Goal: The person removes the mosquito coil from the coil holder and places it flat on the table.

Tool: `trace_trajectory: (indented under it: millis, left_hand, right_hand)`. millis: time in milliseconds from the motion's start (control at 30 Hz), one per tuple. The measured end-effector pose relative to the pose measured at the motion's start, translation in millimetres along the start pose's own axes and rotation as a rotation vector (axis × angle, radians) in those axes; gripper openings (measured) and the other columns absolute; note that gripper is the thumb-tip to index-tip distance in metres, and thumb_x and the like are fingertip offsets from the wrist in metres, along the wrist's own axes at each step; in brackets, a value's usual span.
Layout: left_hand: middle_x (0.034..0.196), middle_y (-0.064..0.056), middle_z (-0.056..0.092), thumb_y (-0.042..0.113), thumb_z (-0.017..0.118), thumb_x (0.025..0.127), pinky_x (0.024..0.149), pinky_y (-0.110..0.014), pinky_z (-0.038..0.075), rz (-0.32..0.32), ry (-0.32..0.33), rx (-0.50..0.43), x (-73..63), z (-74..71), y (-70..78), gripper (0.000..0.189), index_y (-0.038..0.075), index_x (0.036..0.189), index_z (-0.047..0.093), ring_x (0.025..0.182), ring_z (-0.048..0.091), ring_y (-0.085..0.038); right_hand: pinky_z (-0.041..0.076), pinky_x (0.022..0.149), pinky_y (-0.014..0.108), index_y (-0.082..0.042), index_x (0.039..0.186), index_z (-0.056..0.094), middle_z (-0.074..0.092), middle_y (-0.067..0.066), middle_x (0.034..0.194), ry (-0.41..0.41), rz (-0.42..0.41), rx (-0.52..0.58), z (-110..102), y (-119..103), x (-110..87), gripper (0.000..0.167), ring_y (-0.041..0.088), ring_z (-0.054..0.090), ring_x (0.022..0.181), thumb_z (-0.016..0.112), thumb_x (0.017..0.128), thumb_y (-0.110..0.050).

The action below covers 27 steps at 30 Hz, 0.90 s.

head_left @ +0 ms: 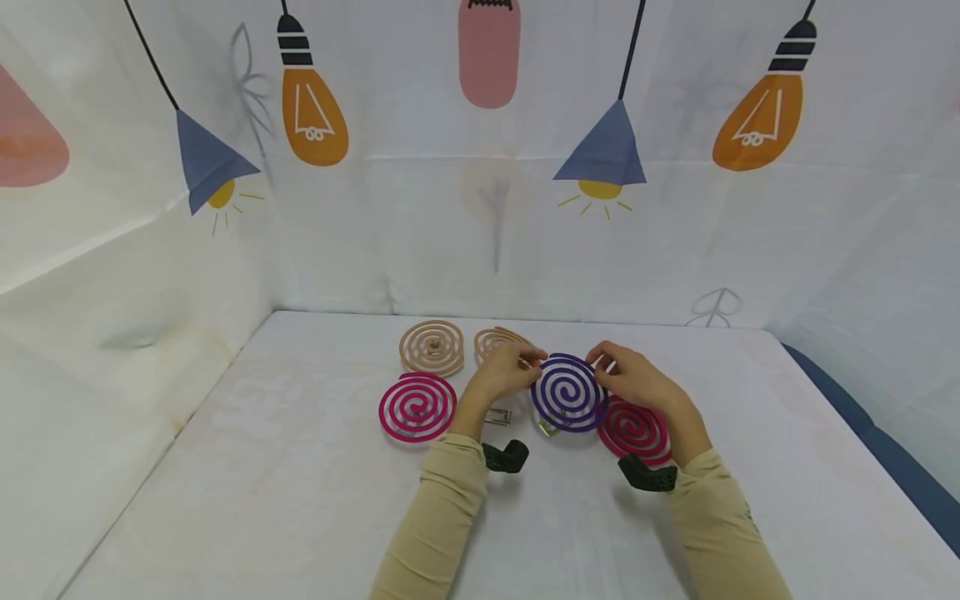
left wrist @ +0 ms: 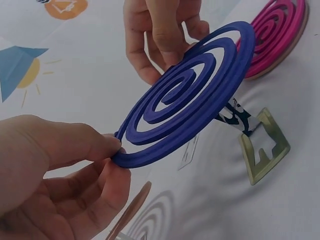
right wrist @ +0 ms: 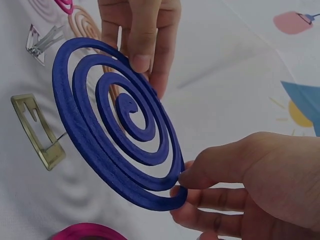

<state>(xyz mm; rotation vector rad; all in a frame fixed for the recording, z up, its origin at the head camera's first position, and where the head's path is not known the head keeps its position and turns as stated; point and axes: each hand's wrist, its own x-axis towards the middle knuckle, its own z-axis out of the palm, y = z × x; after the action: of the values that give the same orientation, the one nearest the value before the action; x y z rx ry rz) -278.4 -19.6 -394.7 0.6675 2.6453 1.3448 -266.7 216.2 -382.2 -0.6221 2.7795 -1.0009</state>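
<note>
Both hands hold a dark blue mosquito coil (head_left: 570,392) tilted above the table, one at each side of its rim. My left hand (head_left: 510,372) pinches the left rim between thumb and fingers, also plain in the left wrist view. On the opposite rim, the right hand (right wrist: 250,175) pinches with its thumb on top. Below the coil is a brass-coloured metal stand (left wrist: 267,147) with a patterned strip at it. Whether the stand's prong touches the coil, I cannot tell. A silver metal stand (head_left: 498,416) lies beside the left wrist.
A pink coil (head_left: 417,407) is left of the hands, and a crimson coil (head_left: 633,429) is under the right wrist. Two tan coils stand farther back: one tan coil (head_left: 431,348) in full view, another tan coil (head_left: 491,338) partly behind the left hand. A printed curtain (head_left: 420,233) surrounds the table (head_left: 300,467).
</note>
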Motion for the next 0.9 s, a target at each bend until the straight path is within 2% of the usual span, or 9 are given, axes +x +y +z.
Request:
trace_trajectory:
  millis: [100, 267, 533, 700, 900]
  left_hand:
    - [0.101, -0.013, 0.069, 0.008, 0.062, 0.086, 0.066, -0.015, 0.049, 0.024, 0.013, 0.045, 1.0, 1.4, -0.5, 0.028, 0.004, 0.113, 0.068, 0.092, 0.068, -0.024]
    - [0.102, -0.01, 0.069, 0.01, 0.063, 0.086, 0.068, -0.017, 0.049, 0.028, 0.013, 0.073, 0.6, 2.2, 2.1, 0.029, 0.006, 0.114, 0.068, 0.093, 0.067, -0.023]
    - [0.102, -0.011, 0.07, 0.008, 0.064, 0.085, 0.074, -0.019, 0.052, 0.052, 0.02, 0.028, 0.4, 2.6, 3.1, 0.029, 0.007, 0.114, 0.068, 0.094, 0.068, -0.024]
    - [0.099, -0.011, 0.071, 0.007, 0.066, 0.084, 0.07, -0.018, 0.052, 0.052, 0.048, -0.005, 0.8, 6.4, 4.7, 0.027, 0.007, 0.111, 0.07, 0.09, 0.069, -0.024]
    - [0.097, -0.009, 0.07, 0.008, 0.066, 0.084, 0.071, -0.017, 0.051, 0.063, 0.074, 0.015, 0.6, 10.8, 6.3, 0.023, 0.009, 0.107, 0.071, 0.088, 0.069, -0.022]
  right_hand:
    - [0.048, 0.066, 0.03, 0.001, 0.113, 0.053, 0.061, 0.016, 0.094, -0.003, 0.003, 0.005, -1, 0, -0.4, 0.023, 0.018, 0.059, 0.076, 0.051, 0.091, -0.003]
    - [0.048, 0.067, 0.029, 0.0, 0.114, 0.053, 0.061, 0.016, 0.095, -0.008, 0.011, -0.003, -3, -1, -2.0, 0.023, 0.018, 0.058, 0.077, 0.052, 0.091, -0.005]
    - [0.047, 0.069, 0.029, -0.002, 0.113, 0.054, 0.062, 0.016, 0.099, -0.011, 0.021, -0.015, -7, -1, -4.4, 0.021, 0.018, 0.059, 0.079, 0.05, 0.094, -0.008]
    - [0.047, 0.069, 0.03, 0.0, 0.111, 0.054, 0.062, 0.017, 0.098, -0.014, 0.023, -0.001, -8, 1, -4.9, 0.019, 0.019, 0.06, 0.078, 0.05, 0.095, -0.01]
    - [0.049, 0.069, 0.029, 0.0, 0.108, 0.056, 0.063, 0.016, 0.094, 0.003, 0.029, -0.011, -10, 2, -6.4, 0.018, 0.017, 0.061, 0.076, 0.051, 0.095, -0.011]
